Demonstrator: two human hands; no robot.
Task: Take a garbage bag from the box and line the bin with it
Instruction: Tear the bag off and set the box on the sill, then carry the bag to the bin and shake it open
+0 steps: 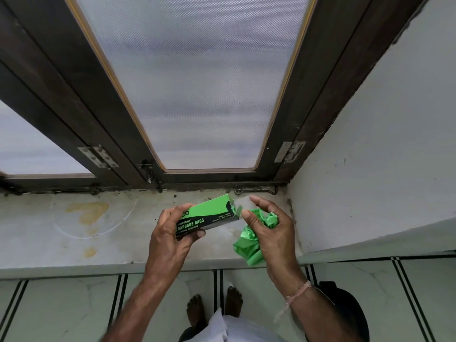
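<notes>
A stained window sill [74, 230] runs across the view below a dark wooden window frame [81, 99] with frosted glass [197, 82], and a yellowish stain [87, 212] marks its left part. Over the middle of the sill, the left hand [170, 239] grips a green and black box [209, 214] printed "GARBAGE BAGS", fingers curled over its top edge and thumb pressed under its lower edge. The box is held off the sill, tilted up to the right, with its right end open and a small flap [238, 210] sticking out. Just right of that open end, the right hand [270, 233] holds a crumpled green garbage bag [249, 245] bunched against the palm by the lower fingers, while the thumb and forefinger stand apart near the flap, not quite touching it. A thin thread band [299, 291] circles the right wrist. Right of the hands, a white wall [370, 156] meets the sill at the corner. Below the sill, bare feet [214, 307] stand on the floor, and a dark round shape [345, 309] at lower right may be the bin, though I cannot tell
</notes>
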